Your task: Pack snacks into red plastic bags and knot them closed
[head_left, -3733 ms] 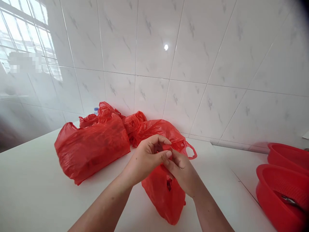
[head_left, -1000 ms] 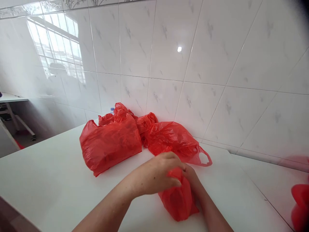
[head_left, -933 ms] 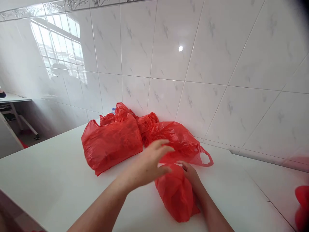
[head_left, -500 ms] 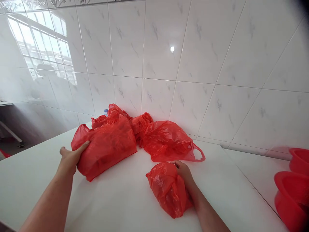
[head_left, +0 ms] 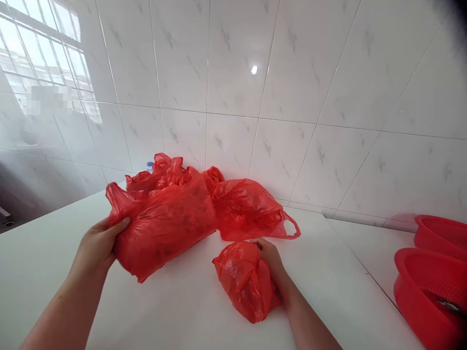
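Left hand [head_left: 93, 243]: away from the small bag's top, where it met the other hand; now grips the large bag's left end.
Large bag [head_left: 170, 226]: left end drawn up and bunched in that grip; right end shifted toward the handled bag [head_left: 248, 206].
Small bag [head_left: 242, 282]: bundled lower, no longer standing up between both hands.
Right hand [head_left: 269, 255]: now alone at the small bag.

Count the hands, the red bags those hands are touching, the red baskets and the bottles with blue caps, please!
Hands: 2 (left hand, right hand)
Touched red bags: 2 (big bag, small bag)
Red baskets: 2 (front basket, back basket)
Bottles: 1 (blue-capped bottle)
Total: 7
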Demonstrator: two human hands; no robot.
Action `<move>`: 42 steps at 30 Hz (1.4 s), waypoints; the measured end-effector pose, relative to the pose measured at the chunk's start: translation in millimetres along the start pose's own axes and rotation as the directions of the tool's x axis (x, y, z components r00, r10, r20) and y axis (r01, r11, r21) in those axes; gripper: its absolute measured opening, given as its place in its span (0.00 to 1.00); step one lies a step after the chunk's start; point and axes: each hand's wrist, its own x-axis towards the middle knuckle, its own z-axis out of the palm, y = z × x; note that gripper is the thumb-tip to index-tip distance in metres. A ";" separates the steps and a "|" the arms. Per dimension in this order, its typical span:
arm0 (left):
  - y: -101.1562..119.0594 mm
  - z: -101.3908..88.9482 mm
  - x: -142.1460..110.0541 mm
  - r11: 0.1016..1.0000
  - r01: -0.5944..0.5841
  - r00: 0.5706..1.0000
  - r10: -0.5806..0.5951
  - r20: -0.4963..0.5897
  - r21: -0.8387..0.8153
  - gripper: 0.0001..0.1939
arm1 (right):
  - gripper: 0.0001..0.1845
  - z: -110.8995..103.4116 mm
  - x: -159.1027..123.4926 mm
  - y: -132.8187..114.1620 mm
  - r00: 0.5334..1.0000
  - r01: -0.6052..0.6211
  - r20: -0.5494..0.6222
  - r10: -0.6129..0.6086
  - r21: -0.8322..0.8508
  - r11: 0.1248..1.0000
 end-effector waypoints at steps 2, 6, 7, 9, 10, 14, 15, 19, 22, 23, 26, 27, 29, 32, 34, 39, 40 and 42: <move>13.5 12.3 -7.8 0.999 0.006 0.998 -0.002 0.067 -0.053 0.13 | 0.13 -0.6 3.4 2.0 1.000 -0.009 -0.005 0.009 -0.047 0.999; 38.9 61.6 -21.2 0.978 -0.040 0.971 0.086 0.224 -0.203 0.18 | 0.12 0.5 11.6 8.0 0.999 -0.032 -0.030 0.029 -0.079 0.996; 43.8 79.8 -25.7 0.966 -0.041 0.949 0.117 0.292 -0.254 0.19 | 0.11 1.0 13.1 9.2 0.999 -0.034 -0.035 0.031 -0.083 0.996; 50.5 121.5 -37.2 0.939 -0.032 0.901 0.176 0.397 -0.342 0.18 | 0.10 1.6 14.7 11.0 0.999 -0.035 -0.042 0.031 -0.092 0.995; 52.3 144.0 -43.9 0.928 -0.025 0.875 0.200 0.441 -0.371 0.18 | 0.10 1.6 14.9 11.5 0.999 -0.032 -0.045 0.028 -0.098 0.995; 50.4 234.6 -73.0 0.887 0.043 0.755 0.272 0.596 -0.459 0.17 | 0.09 0.6 14.3 12.7 0.999 -0.005 -0.045 0.000 -0.109 0.994; 48.3 255.6 -80.0 0.881 0.050 0.730 0.290 0.619 -0.471 0.16 | 0.10 0.3 14.2 13.1 0.999 0.005 -0.046 -0.010 -0.109 0.994; 35.6 327.5 -106.0 0.877 0.041 0.676 0.329 0.660 -0.478 0.12 | 0.10 -0.6 15.2 14.5 0.997 0.030 -0.069 -0.037 -0.113 0.993; 20.5 370.3 -124.4 0.906 -0.017 0.667 0.326 0.670 -0.423 0.09 | 0.10 -0.6 16.2 15.1 0.996 0.027 -0.080 -0.036 -0.117 0.993; 14.5 383.1 -130.1 0.917 -0.041 0.659 0.324 0.679 -0.398 0.09 | 0.10 -0.5 16.6 15.2 0.996 0.022 -0.081 -0.032 -0.119 0.993; -4.6 417.8 -144.4 0.936 -0.105 0.627 0.324 0.708 -0.335 0.07 | 0.10 -0.4 19.1 16.2 0.996 -0.003 -0.085 -0.008 -0.130 0.991; -11.3 428.1 -147.5 0.941 -0.121 0.618 0.321 0.718 -0.316 0.07 | 0.09 -0.5 20.4 16.8 0.996 -0.017 -0.085 0.005 -0.135 0.991; -26.2 445.8 -150.9 0.951 -0.168 0.610 0.306 0.731 -0.259 0.06 | 0.09 -0.9 23.3 18.3 0.996 -0.049 -0.085 0.037 -0.146 0.988; -53.5 461.9 -148.8 0.966 -0.235 0.625 0.239 0.743 -0.112 0.05 | 0.08 -1.9 26.8 21.0 0.992 -0.102 -0.088 0.090 -0.150 0.983; -72.9 464.4 -144.1 0.962 -0.272 0.638 0.171 0.751 0.011 0.04 | 0.08 -2.8 27.9 22.4 0.990 -0.118 -0.090 0.106 -0.145 0.982; -95.6 452.2 -128.5 0.904 -0.387 0.602 0.098 0.792 0.183 0.11 | 0.09 -5.7 26.4 22.0 0.995 -0.005 -0.100 -0.011 -0.150 0.989; -92.7 447.5 -125.6 0.890 -0.417 0.579 0.103 0.808 0.185 0.14 | 0.09 -6.3 25.8 21.3 0.994 0.015 -0.103 -0.030 -0.143 0.990; -80.6 433.5 -120.2 0.860 -0.483 0.516 0.128 0.847 0.165 0.20 | 0.09 -7.4 24.7 20.0 0.993 0.046 -0.103 -0.058 -0.117 0.992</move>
